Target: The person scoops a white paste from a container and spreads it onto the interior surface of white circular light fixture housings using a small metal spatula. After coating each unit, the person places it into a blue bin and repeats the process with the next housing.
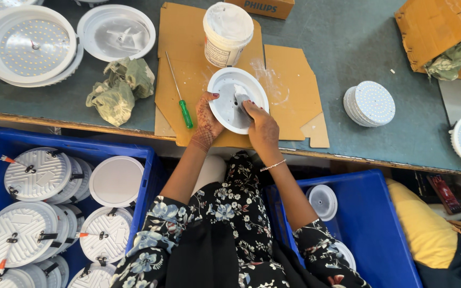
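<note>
Gripping the white round lamp housing (229, 104) by its rim, left hand (207, 118) curled; right hand (260, 124) pinches a grey spreader (239, 97) inside

Tub (227, 33) blocks ahead; screwdriver (180, 92) left; right cardboard (290, 80) seemingly free.

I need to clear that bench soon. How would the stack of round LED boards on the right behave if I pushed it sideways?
The stack of round LED boards already leans, its discs offset, so it would probably shear and fan out rather than slide as one. The discs look thin and flat, likely light. Their edges are smooth, so a freed disc may skid across the table.
</note>
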